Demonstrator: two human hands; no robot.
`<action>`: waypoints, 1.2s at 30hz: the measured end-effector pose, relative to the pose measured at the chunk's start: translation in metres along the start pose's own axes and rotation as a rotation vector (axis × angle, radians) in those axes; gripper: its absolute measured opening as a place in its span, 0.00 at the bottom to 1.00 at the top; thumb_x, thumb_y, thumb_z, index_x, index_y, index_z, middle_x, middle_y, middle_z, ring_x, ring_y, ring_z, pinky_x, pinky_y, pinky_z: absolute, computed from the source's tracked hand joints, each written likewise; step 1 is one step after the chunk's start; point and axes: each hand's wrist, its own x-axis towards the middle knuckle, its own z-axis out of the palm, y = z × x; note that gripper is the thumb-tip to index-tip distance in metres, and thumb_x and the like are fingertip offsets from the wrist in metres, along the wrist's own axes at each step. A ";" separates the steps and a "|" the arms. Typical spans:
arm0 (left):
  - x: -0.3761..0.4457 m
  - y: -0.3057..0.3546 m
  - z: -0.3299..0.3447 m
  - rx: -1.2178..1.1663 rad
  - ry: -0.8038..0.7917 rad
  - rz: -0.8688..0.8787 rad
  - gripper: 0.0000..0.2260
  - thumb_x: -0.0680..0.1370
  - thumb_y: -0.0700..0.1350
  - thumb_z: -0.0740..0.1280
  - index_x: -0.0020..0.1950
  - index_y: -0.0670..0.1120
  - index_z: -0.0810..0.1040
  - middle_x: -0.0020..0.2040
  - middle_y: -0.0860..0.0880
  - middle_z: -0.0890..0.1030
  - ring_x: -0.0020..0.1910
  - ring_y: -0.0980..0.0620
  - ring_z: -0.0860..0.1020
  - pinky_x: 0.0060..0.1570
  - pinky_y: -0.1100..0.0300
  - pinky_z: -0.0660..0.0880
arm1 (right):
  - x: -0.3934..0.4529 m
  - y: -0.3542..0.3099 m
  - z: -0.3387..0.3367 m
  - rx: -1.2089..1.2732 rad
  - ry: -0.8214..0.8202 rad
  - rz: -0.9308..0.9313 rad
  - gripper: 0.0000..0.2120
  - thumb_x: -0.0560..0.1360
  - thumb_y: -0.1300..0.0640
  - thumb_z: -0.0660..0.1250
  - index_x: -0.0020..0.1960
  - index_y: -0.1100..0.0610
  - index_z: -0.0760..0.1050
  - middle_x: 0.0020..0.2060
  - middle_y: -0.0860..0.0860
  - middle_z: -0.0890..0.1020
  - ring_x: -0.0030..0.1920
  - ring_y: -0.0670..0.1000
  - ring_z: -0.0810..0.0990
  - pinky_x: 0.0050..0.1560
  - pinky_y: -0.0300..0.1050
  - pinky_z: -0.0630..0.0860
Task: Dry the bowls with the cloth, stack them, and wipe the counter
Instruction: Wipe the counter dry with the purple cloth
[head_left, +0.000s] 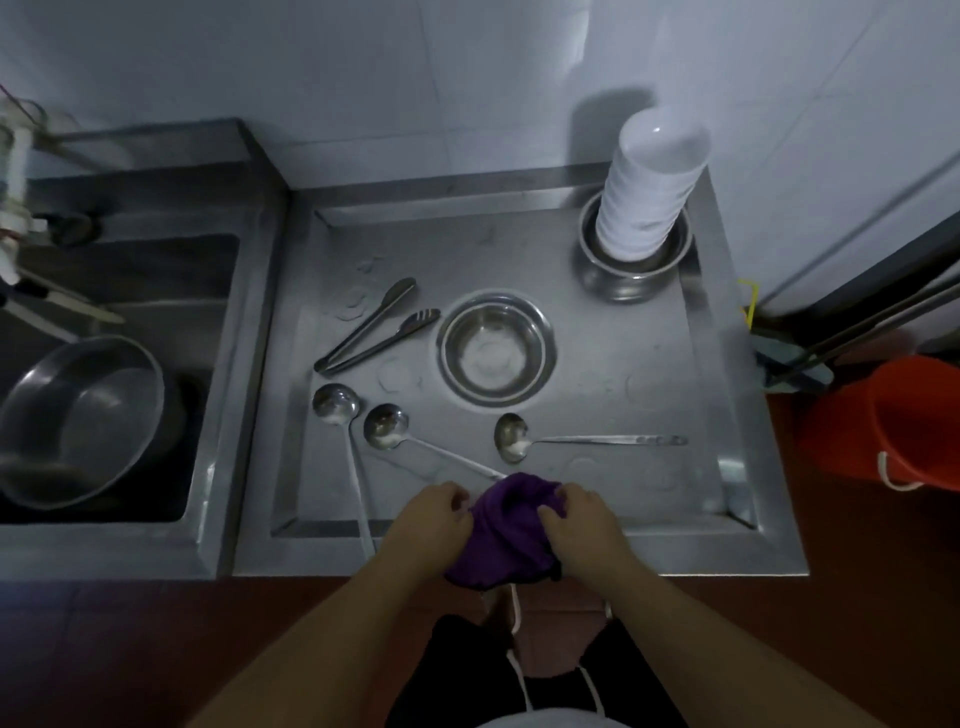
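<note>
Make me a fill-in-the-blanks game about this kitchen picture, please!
1. Both hands hold a ____ cloth.
2. The white bowls are stacked inside a ____ bowl.
3. There are ____ ladles on the counter.
4. The bucket on the floor is ____.

Missing words: purple; metal; three; red

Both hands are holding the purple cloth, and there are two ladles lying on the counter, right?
Not quite. Both hands, left and right, do hold the purple cloth, but the head view shows three ladles on the counter, not two: one at the left, one in the middle and one at the right.
</note>
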 end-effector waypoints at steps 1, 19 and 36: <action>0.004 -0.006 -0.005 0.030 -0.003 0.021 0.15 0.81 0.49 0.66 0.67 0.48 0.80 0.61 0.48 0.83 0.57 0.48 0.82 0.55 0.57 0.75 | -0.002 -0.005 0.009 -0.058 0.056 -0.054 0.19 0.81 0.48 0.68 0.68 0.57 0.76 0.61 0.59 0.79 0.62 0.59 0.77 0.64 0.51 0.73; 0.087 0.098 0.019 0.429 -0.046 0.592 0.13 0.83 0.40 0.62 0.67 0.44 0.78 0.61 0.44 0.77 0.60 0.43 0.76 0.60 0.47 0.75 | -0.003 0.031 0.037 -0.464 -0.007 -0.422 0.24 0.75 0.51 0.67 0.71 0.52 0.74 0.77 0.53 0.70 0.66 0.59 0.76 0.61 0.56 0.76; 0.135 0.169 0.062 0.740 -0.144 0.527 0.17 0.81 0.35 0.64 0.70 0.44 0.76 0.63 0.42 0.77 0.62 0.39 0.77 0.58 0.46 0.76 | -0.001 0.089 -0.004 -0.334 0.035 -0.412 0.24 0.72 0.51 0.67 0.68 0.50 0.74 0.75 0.51 0.73 0.68 0.57 0.75 0.65 0.54 0.75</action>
